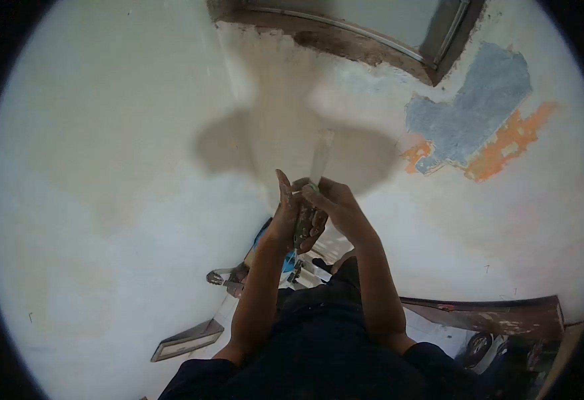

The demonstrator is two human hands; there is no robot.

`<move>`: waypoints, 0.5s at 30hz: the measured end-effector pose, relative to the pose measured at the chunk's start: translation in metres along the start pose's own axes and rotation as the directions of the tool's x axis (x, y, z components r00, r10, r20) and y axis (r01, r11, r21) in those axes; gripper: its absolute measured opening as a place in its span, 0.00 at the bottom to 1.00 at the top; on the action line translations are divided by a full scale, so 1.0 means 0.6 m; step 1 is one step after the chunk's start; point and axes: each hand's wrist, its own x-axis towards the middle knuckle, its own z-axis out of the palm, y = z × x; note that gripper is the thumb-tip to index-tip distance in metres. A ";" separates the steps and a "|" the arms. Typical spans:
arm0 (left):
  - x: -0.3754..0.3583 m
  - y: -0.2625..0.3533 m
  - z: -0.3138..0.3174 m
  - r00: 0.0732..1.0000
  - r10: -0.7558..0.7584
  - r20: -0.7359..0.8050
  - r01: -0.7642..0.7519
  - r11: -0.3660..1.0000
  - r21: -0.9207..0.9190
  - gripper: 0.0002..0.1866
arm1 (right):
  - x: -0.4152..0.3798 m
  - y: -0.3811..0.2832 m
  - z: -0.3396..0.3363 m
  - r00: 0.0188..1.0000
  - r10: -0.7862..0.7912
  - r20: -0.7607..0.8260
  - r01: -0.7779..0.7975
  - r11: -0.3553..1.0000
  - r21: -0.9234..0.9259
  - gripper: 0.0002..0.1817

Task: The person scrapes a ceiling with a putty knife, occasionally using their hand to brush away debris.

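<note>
My left hand point(292, 217) is in the middle of the view, its thumb pointing up and its fingers curled. White plaster-like smears cover its fingers and thumb. Whatever lies in its palm is mostly hidden; I cannot make it out. My right hand point(338, 203) meets it from the right, thumb and fingers pinched at the lower end of a narrow pale blade-like strip point(320, 157). The strip points up towards the wall and looks thin and slightly see-through. Its lower part is hidden by my fingers.
A pale wall point(105, 133) carries my shadow. It has a grey patch with orange edges point(485, 93). A window frame point(365, 57) with rough edges is above. Below are a brown wooden piece point(505, 317), a wall box point(188, 341) and partly hidden clutter point(238, 275).
</note>
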 end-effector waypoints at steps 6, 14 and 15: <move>-0.033 -0.017 -0.017 0.988 0.039 -0.153 -0.023 0.994 0.106 0.44 | 0.011 0.026 0.039 0.988 -0.116 -0.100 0.124 0.989 0.083 0.17; -0.067 -0.048 -0.082 0.955 -0.210 -0.211 0.297 0.728 0.618 0.35 | -0.022 0.084 -0.028 0.966 -0.042 -0.254 -0.051 0.937 -0.347 0.25; -0.064 -0.051 -0.084 0.945 -0.150 -0.292 0.295 0.776 0.558 0.31 | -0.037 0.102 -0.031 0.976 -0.092 -0.195 -0.011 0.883 -0.469 0.26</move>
